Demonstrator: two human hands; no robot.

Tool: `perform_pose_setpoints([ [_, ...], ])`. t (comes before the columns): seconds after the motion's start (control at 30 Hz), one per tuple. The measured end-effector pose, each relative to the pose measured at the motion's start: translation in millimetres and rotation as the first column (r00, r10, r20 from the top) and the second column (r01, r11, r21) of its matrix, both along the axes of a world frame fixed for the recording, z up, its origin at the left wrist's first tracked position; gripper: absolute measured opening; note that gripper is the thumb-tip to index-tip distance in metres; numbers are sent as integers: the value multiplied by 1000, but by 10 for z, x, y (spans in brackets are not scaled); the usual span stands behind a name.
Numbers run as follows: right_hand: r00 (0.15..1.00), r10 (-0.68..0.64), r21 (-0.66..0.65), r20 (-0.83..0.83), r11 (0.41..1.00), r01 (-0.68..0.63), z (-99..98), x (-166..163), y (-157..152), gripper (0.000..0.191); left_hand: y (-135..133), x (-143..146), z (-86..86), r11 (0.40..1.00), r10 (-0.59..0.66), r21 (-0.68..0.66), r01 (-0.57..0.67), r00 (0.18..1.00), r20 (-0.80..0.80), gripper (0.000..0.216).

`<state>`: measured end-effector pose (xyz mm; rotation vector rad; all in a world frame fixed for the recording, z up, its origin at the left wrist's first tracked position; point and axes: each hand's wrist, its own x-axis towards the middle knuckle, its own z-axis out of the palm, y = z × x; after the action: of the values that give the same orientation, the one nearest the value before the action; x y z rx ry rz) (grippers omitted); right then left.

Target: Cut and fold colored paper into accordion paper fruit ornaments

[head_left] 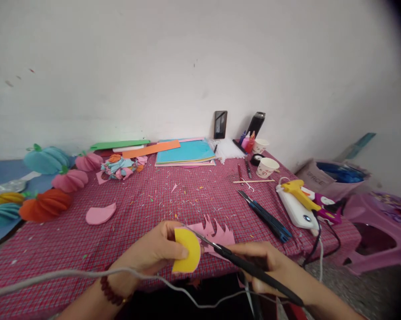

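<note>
Pinched in my left hand (158, 249) is a yellow half-round paper piece (188, 250), laid against pink paper. My right hand (270, 266) is closed around black-handled scissors (250, 266), whose blades reach the upper edge of the yellow piece. Behind the blades spreads a pink paper sheet (216, 233) with jagged cut edges. A cut pink paper piece (101, 214) lies on the checked cloth to the left of my hands. Right of the scissors rests a blue-and-black utility knife (265, 216).
Paper pumpkins (45, 205) stand at left beside a heap of scraps (123, 166). Coloured sheets (185, 151) lie at the back. Paper cups (267, 167), a power strip (295, 206) and a yellow glue gun (301, 194) occupy the right. A pale cable (120, 270) crosses in front.
</note>
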<state>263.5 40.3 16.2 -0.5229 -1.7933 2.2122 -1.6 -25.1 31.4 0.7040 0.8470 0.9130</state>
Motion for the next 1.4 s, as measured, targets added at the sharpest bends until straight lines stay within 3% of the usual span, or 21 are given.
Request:
perform_pose_setpoints([
  [0.23, 999, 14, -20, 50, 1000, -13, 47, 34, 7, 53, -25, -14, -3, 1000, -30, -5, 30, 1000, -1, 23],
  [0.47, 988, 14, -20, 151, 1000, -11, 132, 74, 1, 52, -43, -74, 35, 996, -86, -21, 84, 990, -110, 14],
  [0.73, 983, 42, 56, 178, 997, -53, 121, 82, 36, 54, -30, -126, 13, 987, -159, -44, 154, 973, -168, 14],
  [1.0, 977, 48, 100, 207, 993, -70, 140, 211, 124, 66, -34, -115, 39, 992, -125, -62, 114, 969, -215, 14],
  [1.23, 965, 96, 33, 246, 994, -108, 160, 211, 145, 63, -49, -74, 122, 987, -160, -82, 138, 883, -442, 13],
  [1.4, 968, 90, 216, 236, 966, -143, 255, 71, 102, 62, -62, -7, 141, 975, -220, -99, 197, 836, -502, 9],
])
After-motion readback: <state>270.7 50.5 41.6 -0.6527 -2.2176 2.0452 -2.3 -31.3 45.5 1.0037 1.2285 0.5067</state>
